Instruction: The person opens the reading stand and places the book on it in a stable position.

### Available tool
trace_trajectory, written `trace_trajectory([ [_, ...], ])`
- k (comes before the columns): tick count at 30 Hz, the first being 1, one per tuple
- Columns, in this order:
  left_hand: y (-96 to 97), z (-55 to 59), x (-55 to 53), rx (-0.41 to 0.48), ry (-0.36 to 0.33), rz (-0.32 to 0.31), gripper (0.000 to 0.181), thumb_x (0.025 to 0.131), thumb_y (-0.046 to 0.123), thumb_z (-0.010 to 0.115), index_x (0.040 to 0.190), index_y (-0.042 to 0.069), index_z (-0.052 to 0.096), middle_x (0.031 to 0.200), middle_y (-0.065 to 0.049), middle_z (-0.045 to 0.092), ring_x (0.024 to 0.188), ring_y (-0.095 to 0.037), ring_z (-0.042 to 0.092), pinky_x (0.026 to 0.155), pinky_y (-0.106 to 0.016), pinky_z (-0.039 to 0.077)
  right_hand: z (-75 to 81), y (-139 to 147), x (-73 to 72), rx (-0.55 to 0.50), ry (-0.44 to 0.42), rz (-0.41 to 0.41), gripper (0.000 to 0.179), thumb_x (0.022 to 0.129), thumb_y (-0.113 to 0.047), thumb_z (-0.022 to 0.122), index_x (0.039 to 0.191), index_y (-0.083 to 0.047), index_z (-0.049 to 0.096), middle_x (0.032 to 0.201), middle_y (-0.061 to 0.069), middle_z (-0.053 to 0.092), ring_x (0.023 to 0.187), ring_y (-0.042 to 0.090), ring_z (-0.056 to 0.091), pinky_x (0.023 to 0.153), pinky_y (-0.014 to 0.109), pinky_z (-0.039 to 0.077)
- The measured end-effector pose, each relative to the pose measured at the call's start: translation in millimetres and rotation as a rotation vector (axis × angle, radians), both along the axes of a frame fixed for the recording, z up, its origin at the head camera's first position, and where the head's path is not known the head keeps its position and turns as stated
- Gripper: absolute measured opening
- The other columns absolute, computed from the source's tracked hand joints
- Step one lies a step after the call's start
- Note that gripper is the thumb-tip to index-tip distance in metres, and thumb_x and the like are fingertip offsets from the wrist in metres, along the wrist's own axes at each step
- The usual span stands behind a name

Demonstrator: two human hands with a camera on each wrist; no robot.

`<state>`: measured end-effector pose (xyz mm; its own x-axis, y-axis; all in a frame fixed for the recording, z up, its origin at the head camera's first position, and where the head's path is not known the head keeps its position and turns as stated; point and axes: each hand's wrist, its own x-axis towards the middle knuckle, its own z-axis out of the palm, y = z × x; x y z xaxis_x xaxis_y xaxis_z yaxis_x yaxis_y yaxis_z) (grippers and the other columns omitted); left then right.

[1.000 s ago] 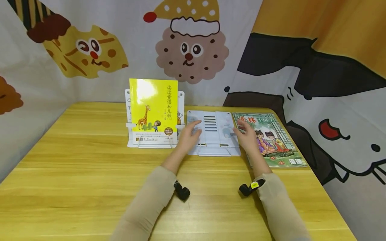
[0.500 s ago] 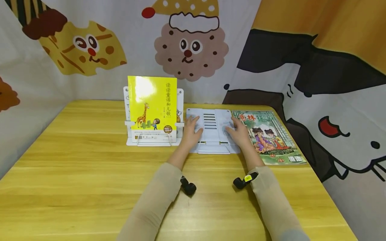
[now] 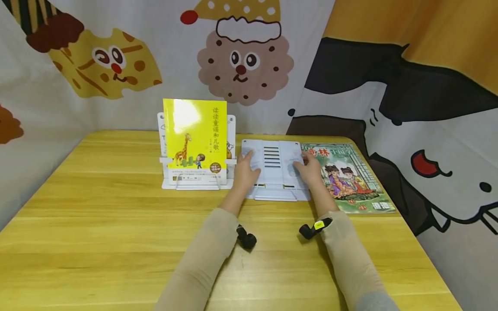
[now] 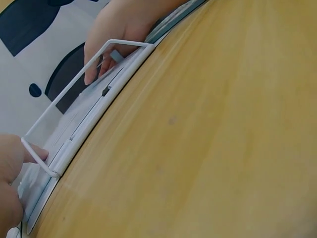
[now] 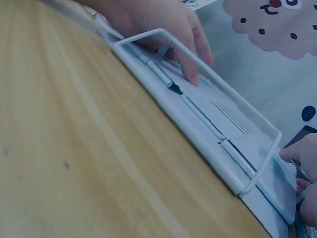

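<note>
A pale folding book stand lies folded down on the table, with slots through its middle and a wire page support along its front. My left hand grips its left edge, the thumb on the upper face. At the opposite edge my right hand holds on, its thumb on the panel and the other fingers bent round the side, partly hidden. The right wrist view shows the right hand's thumb on the panel.
Left of it, a second white stand props up a yellow book with a giraffe on its cover. A green illustrated magazine lies flat on the right, close to my right hand. Behind the wooden table hangs a cartoon-printed curtain.
Both hands have come down onto the flat stand; the left fingers moved from its face to its left edge, and the right fingers closed round its right edge.
</note>
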<state>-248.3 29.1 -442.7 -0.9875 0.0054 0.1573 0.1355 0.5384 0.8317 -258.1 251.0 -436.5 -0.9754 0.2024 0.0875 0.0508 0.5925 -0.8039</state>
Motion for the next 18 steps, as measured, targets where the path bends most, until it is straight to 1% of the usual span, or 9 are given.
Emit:
trace_trajectory([
  [2, 1.0, 1.9, 0.0, 0.008, -0.005, 0.008, 0.072, 0.08, 0.007, 0.075, 0.143, 0.004, 0.042, 0.148, -0.032, 0.024, 0.126, -0.046, 0.041, 0.101, -0.044, 0.039, 0.9, 1, 0.1, -0.001, 0.0, -0.002, 0.055, 0.093, -0.015, 0.062, 0.142, 0.001, 0.041, 0.125, 0.024, 0.052, 0.11, 0.035, 0.049, 0.093, 0.047, 0.042],
  [4, 1.1, 3.0, 0.5, 0.025, -0.017, 0.015, 0.073, 0.079, 0.008, 0.076, 0.144, 0.005, 0.042, 0.148, -0.031, 0.025, 0.125, -0.046, 0.042, 0.099, -0.044, 0.041, 2.0, 2, 0.6, -0.032, -0.015, -0.005, 0.057, 0.094, -0.017, 0.061, 0.144, -0.001, 0.04, 0.127, 0.024, 0.05, 0.114, 0.036, 0.047, 0.095, 0.047, 0.041],
  [9, -0.7, 3.7, 0.7, 0.069, -0.043, 0.01, 0.075, 0.078, 0.01, 0.077, 0.144, 0.007, 0.042, 0.146, -0.031, 0.028, 0.123, -0.046, 0.043, 0.099, -0.047, 0.041, 3.9, 5, 1.9, -0.162, -0.04, -0.035, 0.06, 0.094, -0.019, 0.061, 0.147, -0.007, 0.038, 0.132, 0.021, 0.046, 0.118, 0.032, 0.043, 0.1, 0.045, 0.037],
  [11, -1.6, 3.3, -0.1, 0.081, -0.054, 0.001, 0.076, 0.078, 0.011, 0.077, 0.145, 0.007, 0.04, 0.144, -0.031, 0.029, 0.123, -0.046, 0.042, 0.1, -0.047, 0.039, 3.9, 6, 2.2, -0.205, -0.025, -0.048, 0.059, 0.093, -0.017, 0.062, 0.147, -0.009, 0.039, 0.131, 0.021, 0.047, 0.116, 0.031, 0.043, 0.099, 0.042, 0.038],
  [14, -2.8, 2.1, -1.2, 0.085, -0.061, -0.021, 0.078, 0.079, 0.013, 0.076, 0.147, 0.008, 0.037, 0.143, -0.032, 0.03, 0.125, -0.046, 0.041, 0.102, -0.047, 0.037, 3.9, 9, 2.7, -0.241, 0.008, -0.056, 0.059, 0.092, -0.012, 0.063, 0.147, -0.011, 0.04, 0.128, 0.022, 0.049, 0.112, 0.029, 0.046, 0.095, 0.039, 0.041],
  [18, -3.5, 2.0, -0.9, 0.077, -0.039, -0.049, 0.08, 0.079, 0.013, 0.076, 0.149, 0.009, 0.035, 0.143, -0.032, 0.031, 0.126, -0.045, 0.039, 0.104, -0.048, 0.034, 4.6, 12, 3.3, -0.278, 0.028, -0.047, 0.061, 0.091, -0.009, 0.064, 0.147, -0.016, 0.041, 0.127, 0.02, 0.05, 0.111, 0.028, 0.048, 0.093, 0.037, 0.042],
])
